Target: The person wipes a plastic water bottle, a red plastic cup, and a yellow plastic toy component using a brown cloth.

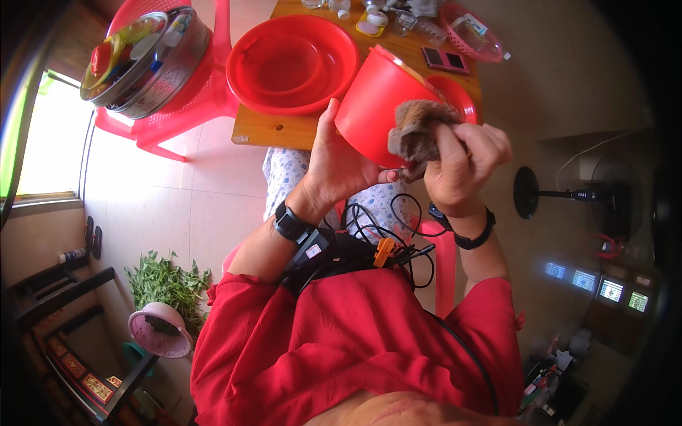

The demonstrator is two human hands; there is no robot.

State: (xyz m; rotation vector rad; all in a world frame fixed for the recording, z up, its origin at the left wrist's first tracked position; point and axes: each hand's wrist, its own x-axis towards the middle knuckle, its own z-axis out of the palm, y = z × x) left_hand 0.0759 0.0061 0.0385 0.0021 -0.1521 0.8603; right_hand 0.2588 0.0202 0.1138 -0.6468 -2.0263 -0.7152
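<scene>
A red plastic bucket-like container (367, 109) is tilted above the near edge of the wooden table (287, 133). My left hand (338, 160) supports it from below and at its left side, palm up. Bunched in my right hand (466, 160) is a brownish-grey cloth (418, 133), pressed against the container's right side near its base. Left of the container, a wide red plastic basin (240, 69) lies on the table with a smaller round shape inside it. Partly hidden behind the container and cloth is another red plastic item (463, 98).
On the table are a dark pink compact-like case (446, 60), a pink basket (453, 26) and several clear containers. A red plastic chair (176, 122) at left bears metal strainers (184, 69) full of items. Leafy greens (165, 282) lie on the floor by a pink bucket (186, 346). Black cables (367, 218) cross my lap.
</scene>
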